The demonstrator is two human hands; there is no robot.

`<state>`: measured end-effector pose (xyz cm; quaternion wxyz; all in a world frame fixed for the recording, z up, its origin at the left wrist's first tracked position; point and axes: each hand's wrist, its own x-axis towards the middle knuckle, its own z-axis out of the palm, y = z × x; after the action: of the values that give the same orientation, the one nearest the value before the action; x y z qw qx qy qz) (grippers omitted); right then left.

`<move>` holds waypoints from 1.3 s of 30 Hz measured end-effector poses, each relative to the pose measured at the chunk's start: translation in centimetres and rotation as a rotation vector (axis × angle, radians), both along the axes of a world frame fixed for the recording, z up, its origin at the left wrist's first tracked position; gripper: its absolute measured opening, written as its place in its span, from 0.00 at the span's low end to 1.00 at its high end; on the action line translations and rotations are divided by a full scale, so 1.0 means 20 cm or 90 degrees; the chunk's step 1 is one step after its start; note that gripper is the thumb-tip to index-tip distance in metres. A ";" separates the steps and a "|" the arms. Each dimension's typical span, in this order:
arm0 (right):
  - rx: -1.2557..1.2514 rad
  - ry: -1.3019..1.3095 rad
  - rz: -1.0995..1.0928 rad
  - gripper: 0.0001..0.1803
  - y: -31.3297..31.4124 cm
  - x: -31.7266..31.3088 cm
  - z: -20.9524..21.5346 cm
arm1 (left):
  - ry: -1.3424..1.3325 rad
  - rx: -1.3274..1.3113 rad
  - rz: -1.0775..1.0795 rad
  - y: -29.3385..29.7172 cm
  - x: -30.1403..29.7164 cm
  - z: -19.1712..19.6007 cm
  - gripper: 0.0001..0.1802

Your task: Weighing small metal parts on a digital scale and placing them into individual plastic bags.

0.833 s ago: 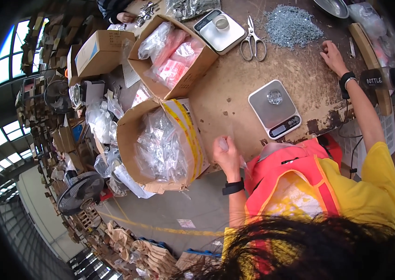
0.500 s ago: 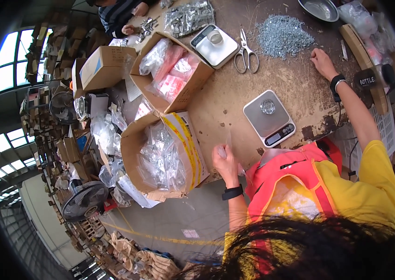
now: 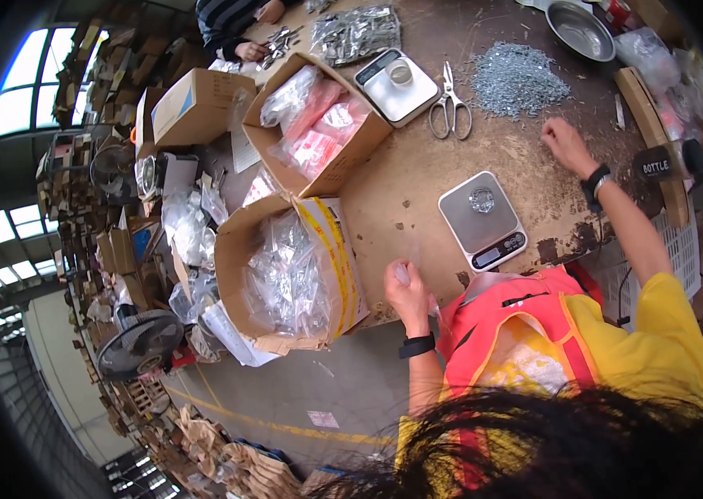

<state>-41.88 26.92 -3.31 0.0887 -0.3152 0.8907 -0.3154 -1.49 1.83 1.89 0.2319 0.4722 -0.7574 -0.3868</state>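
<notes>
My left hand is closed on a clear plastic bag at the table's near edge, beside the open carton of bags. My right hand is over the table just nearer than the heap of small silvery screws. Its fingers are curled, and whatever they hold is hidden. Between my hands stands a white digital scale. On its grey plate rests a small clear cup with shiny metal pieces in it.
Left are a carton of clear bags and a carton of red-and-clear bags. Beyond lie a second scale, scissors and packed metal parts. A metal bowl stands far right. A co-worker's hand touches metal pieces.
My right hand has drawn back from the screw heap, a little toward the scale. My left hand still grips the bag. The whole view has shifted slightly.
</notes>
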 end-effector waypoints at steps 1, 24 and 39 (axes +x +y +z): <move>-0.049 -0.043 0.029 0.05 -0.08 0.13 0.09 | -0.010 0.023 0.011 0.00 -0.01 0.02 0.06; -0.092 0.026 0.226 0.40 -0.38 0.87 0.28 | -0.024 0.004 0.011 -0.05 0.04 0.05 0.10; -0.057 0.062 0.248 0.47 -0.37 0.88 0.28 | 0.013 -0.010 0.018 -0.03 -0.04 0.11 0.09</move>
<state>-24.20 19.60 2.29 0.0908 -0.4999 0.8013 -0.3159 -2.29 1.20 4.05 0.2486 0.4773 -0.7512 -0.3822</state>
